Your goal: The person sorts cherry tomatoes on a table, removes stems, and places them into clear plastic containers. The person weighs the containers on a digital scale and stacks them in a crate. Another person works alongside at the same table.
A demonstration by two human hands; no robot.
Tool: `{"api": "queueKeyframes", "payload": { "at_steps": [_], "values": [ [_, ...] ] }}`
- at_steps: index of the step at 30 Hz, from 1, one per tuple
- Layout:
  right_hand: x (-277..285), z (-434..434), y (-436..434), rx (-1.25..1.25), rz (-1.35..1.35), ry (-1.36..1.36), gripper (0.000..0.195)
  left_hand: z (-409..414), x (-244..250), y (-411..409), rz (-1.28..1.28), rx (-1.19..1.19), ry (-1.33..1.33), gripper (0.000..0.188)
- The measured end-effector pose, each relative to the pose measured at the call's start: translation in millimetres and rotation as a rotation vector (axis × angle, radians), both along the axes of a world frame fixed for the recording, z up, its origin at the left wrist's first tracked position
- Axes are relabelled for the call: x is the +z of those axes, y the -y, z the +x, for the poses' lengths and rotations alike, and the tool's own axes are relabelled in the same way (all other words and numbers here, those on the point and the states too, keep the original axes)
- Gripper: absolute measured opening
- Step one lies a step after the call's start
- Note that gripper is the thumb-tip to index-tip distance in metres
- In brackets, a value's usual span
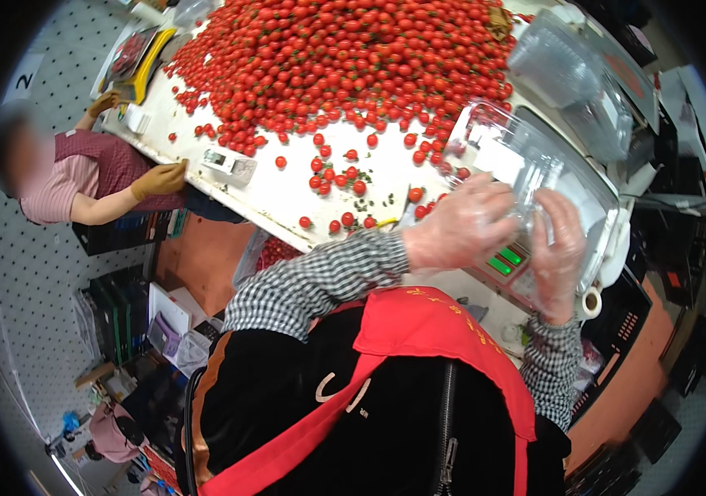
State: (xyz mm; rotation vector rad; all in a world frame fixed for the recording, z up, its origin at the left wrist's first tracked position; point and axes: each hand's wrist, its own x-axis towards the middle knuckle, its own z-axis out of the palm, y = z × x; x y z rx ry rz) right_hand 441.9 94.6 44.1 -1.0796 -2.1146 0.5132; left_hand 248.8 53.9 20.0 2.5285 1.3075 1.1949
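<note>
A clear plastic clamshell container (490,127), its lid open, is between my hands above a weighing scale with green-lit displays (504,260). My left hand (465,224), in a thin transparent glove, grips its near edge, the fingertips curled in. On the other side my right hand (556,251), gloved the same way, pinches the near right part of the container. Blur and reflections hide the exact finger contact. Loose cherry tomatoes (416,194) lie just left of my left hand, and a large heap of them (353,56) rises beyond on the white table (266,198).
Nested clear containers (554,68) stand at the far right. A white roll (591,302) sits beside my right wrist. A small white box-like device (229,163) rests near the left table edge. A gloved co-worker (105,167) stands at left by a yellow scale (148,65).
</note>
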Motion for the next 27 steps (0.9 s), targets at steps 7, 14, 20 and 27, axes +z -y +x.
{"api": "queueKeyframes", "payload": {
  "at_steps": [7,14,20,27],
  "values": [
    [-57,-137,48,0.565,-0.214,-0.086,0.033,-146,-49,106,-0.295,0.51,-0.156,0.036],
    [-95,-218,48,0.455,-0.479,0.188,0.047,-224,-72,146,-0.584,0.98,-0.112,0.063],
    [-110,-264,47,0.476,-0.335,0.256,0.066,-234,-70,117,-0.813,0.941,0.152,0.077],
    [-119,-298,40,0.502,-0.566,0.115,0.076,-244,-88,94,-0.926,0.785,0.87,0.06]
  ]
}}
